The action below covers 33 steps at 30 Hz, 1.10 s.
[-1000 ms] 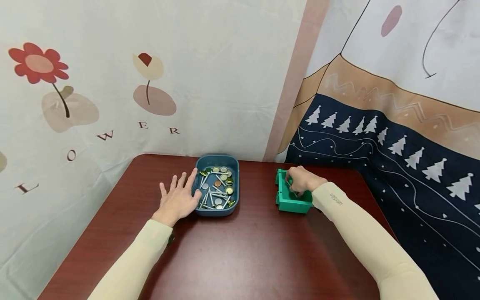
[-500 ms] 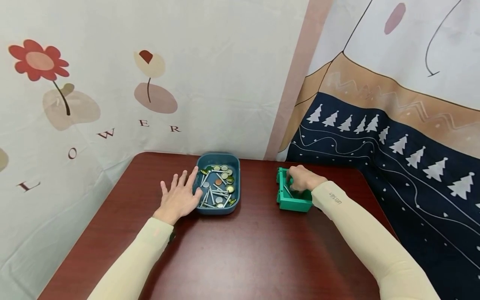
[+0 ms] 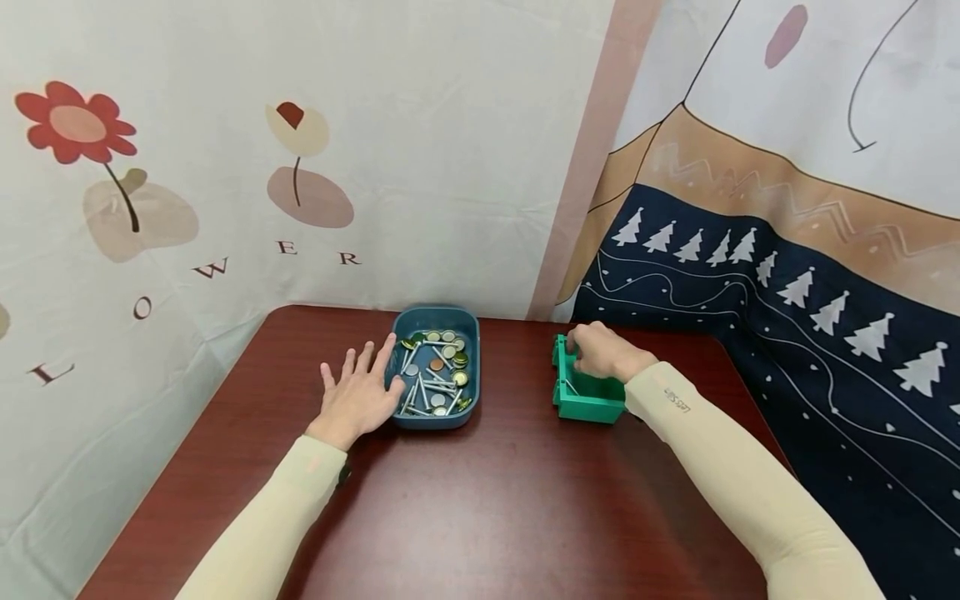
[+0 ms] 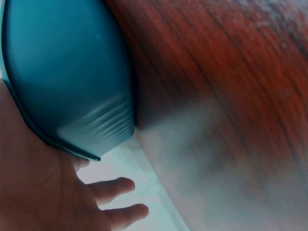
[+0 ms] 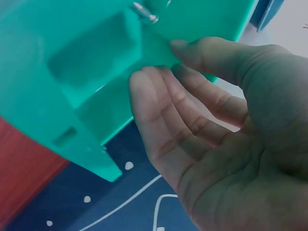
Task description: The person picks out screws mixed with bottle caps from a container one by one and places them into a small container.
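Green bin (image 3: pixel 590 410) beneath right hand (image 3: pixel 603 350), part of interior hidden behind fingers (image 5: pixel 144 96). Silver fastener (image 5: pixel 146 13) inside bin, beyond fingertips, partly hidden in head view. Right fingers loosely curved, thumb apart, holding nothing. Left hand (image 3: pixel 356 404) spread, touching blue tray (image 3: pixel 433 422) on thumb side. Bin smooth plastic, boxy; tray round-cornered; table (image 3: pixel 480 517) glossy, wood-grained. Compared with half second earlier, right hand slightly higher, less of fastener showing.

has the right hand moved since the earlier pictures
Yes, slightly: in the head view, the right hand now sits higher in the picture against the green bin.
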Motion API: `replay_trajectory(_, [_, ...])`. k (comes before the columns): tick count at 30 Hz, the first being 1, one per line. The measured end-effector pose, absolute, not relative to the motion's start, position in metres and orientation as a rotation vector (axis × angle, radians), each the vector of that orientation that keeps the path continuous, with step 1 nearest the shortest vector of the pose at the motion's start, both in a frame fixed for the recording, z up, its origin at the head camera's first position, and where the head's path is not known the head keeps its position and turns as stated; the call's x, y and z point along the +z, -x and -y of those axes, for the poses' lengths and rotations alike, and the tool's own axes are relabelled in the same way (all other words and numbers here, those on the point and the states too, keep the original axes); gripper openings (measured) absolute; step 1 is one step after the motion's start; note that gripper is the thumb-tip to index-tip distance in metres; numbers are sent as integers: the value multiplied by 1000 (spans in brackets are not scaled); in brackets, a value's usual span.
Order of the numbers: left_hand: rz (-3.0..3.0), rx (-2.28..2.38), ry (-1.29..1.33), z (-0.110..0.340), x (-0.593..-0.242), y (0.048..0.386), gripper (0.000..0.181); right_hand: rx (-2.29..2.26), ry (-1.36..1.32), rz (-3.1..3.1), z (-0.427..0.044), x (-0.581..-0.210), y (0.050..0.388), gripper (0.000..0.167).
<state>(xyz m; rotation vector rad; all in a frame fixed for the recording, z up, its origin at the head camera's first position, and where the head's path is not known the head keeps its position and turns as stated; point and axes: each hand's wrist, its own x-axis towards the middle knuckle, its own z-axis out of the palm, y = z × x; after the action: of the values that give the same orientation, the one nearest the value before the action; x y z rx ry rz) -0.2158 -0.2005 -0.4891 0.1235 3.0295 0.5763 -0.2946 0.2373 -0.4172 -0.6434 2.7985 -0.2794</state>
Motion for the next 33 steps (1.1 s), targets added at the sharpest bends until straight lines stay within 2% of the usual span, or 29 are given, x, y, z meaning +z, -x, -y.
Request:
replay_trajectory(6, [-3021, 584, -117, 200, -488, 215, 81, -273, 630, -2880, -230, -411, 288, 36])
replay_trajectory(15, [-3021, 592, -117, 201, -488, 215, 81, -285, 674, -3044, -215, -412, 280, 24])
replay_trajectory(33, [-3025, 602, -125, 200, -489, 216, 81, -376, 855, -3039, -155, -406, 269, 41])
